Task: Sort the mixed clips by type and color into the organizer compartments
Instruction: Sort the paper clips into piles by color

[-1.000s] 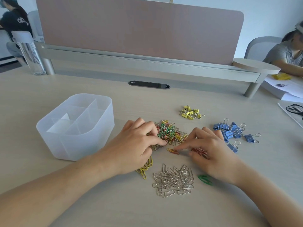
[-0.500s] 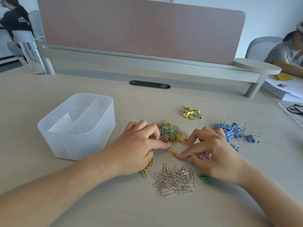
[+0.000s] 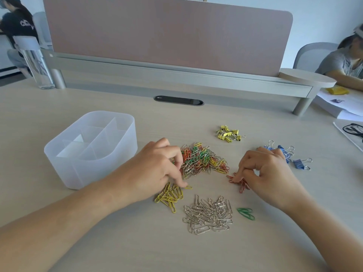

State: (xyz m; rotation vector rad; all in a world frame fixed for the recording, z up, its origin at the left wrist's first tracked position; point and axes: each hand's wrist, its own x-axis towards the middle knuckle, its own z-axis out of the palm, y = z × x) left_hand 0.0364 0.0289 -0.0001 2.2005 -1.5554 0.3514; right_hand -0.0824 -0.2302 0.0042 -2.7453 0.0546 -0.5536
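Pale wood-look desk (image 3: pixel 59 114) has loads of free room at 6 o'clock, no edge near the piles. The translucent white plastic organizer (image 3: pixel 90 154) sits at 9 o'clock of the mixed coloured paper-clip heap (image 3: pixel 204 160). Left hand (image 3: pixel 157 171): bent fingertips on a yellow wire paper clip (image 3: pixel 188 187), pinch or press, can't tell. Right hand (image 3: pixel 267 173) pinches a red wire paper clip (image 3: pixel 231 180). Risk imo: the sorted piles sit close together, so a wrist sweep could remix them.
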